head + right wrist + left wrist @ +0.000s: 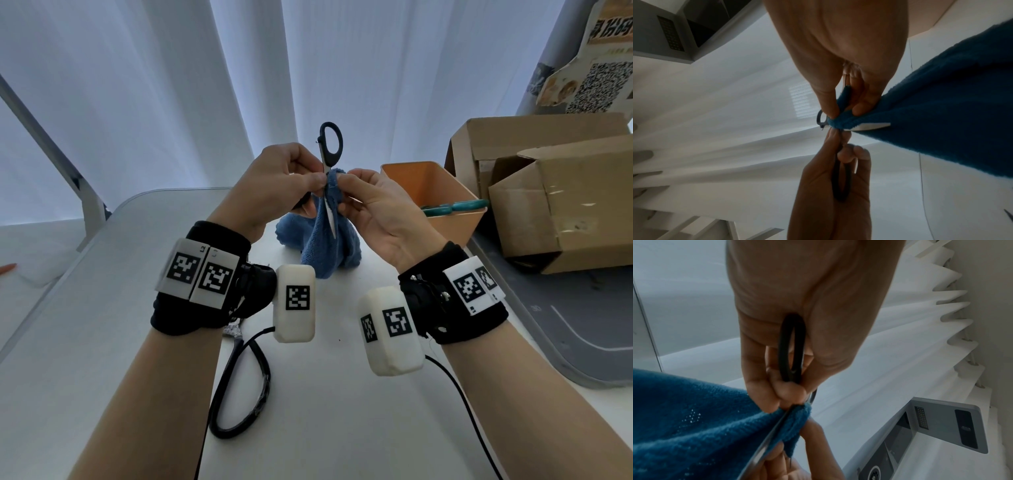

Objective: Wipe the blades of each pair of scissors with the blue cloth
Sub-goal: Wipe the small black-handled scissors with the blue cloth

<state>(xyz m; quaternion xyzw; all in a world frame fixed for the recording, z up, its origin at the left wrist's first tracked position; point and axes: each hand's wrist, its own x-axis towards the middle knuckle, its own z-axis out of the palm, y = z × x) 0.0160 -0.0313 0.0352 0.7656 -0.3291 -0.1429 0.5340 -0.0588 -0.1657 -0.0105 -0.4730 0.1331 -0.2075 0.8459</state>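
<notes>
Both hands work: your left hand holds black scissors, your right hand pinches blue cloth round a blade; next, slide it toward the tip.

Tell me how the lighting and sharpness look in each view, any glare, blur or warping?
Head view: even, cool backlight through the curtain, sharp, edges bowed by the wide lens. Left wrist view: dim; the left hand is soft, the blue cloth crisper. Right wrist view: darkest; the right hand is shadowed against the bright curtain.
</notes>
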